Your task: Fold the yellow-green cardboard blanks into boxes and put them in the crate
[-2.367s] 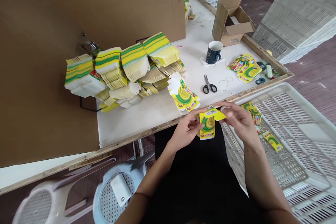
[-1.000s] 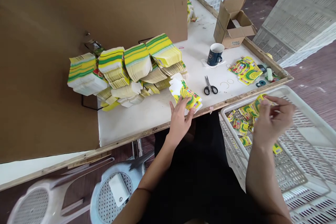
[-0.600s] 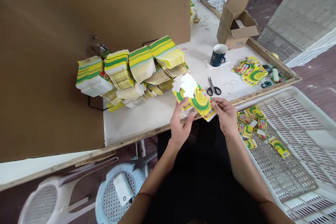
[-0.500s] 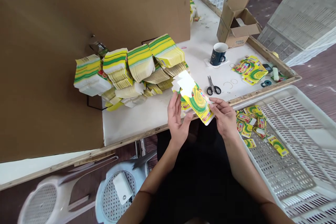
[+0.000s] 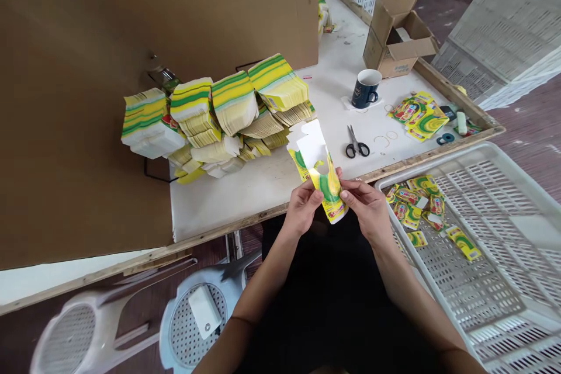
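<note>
My left hand [image 5: 304,205] and my right hand [image 5: 367,208] both pinch one flat yellow-and-green carton blank [image 5: 325,178] just in front of the table's near edge. Its white flaps point up and away from me. A small pile of the same blanks [image 5: 298,160] lies on the white table [image 5: 245,193] right behind it. Large bundled stacks of blanks [image 5: 210,114] stand further back to the left. Several folded small boxes [image 5: 416,201] lie in the white slatted crate [image 5: 491,245] to my right.
A tall brown cardboard sheet [image 5: 109,70] walls the left and back. On the table are scissors [image 5: 356,145], a dark mug [image 5: 364,87], rubber bands [image 5: 380,140], loose blanks [image 5: 419,117] and an open cardboard box [image 5: 397,32]. White plastic stools [image 5: 193,321] stand below; more crates [image 5: 504,29] at right.
My right hand dropped a folded box into the crate while my left took a flat blank off the pile. Both hands then brought the blank towards me and now pinch its sides.
</note>
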Action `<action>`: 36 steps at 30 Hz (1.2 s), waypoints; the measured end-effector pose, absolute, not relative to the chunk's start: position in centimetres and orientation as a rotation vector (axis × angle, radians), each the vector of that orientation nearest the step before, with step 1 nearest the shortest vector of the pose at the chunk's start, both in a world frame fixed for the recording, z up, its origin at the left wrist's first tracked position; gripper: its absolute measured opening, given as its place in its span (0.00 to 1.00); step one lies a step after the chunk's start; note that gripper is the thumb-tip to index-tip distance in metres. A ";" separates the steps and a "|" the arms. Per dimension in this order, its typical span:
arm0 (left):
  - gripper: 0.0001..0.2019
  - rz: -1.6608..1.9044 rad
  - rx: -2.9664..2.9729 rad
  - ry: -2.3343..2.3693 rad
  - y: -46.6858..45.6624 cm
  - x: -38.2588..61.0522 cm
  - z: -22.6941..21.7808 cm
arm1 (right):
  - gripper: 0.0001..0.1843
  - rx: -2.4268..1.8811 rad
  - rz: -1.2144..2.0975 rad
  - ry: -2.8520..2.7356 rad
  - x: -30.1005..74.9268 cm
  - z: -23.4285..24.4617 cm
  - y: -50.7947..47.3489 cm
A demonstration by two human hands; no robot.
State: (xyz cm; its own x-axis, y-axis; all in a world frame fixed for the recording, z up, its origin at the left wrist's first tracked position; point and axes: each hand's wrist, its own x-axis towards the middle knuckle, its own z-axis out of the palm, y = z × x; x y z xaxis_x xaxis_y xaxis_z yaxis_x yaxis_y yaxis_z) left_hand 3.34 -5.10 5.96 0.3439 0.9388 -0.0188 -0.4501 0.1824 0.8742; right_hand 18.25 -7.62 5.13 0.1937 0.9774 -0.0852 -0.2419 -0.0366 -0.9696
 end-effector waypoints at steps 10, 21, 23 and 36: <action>0.26 1.275 1.057 1.068 -6.0 4.3 5.2 | 0.15 -1.294 1.026 -0.899 17.4 5.0 -8.6; 0.33 1.049 1.264 0.834 -7.1 3.3 6.2 | 0.26 -1.167 0.891 -1.355 21.5 6.0 -8.2; 0.28 1.028 1.279 0.827 -7.1 3.2 6.2 | 0.26 -1.166 0.949 -1.433 22.2 6.3 -8.3; 0.22 0.866 1.216 0.760 -7.7 3.5 6.8 | 0.07 -1.187 0.995 -1.696 24.5 7.9 -8.3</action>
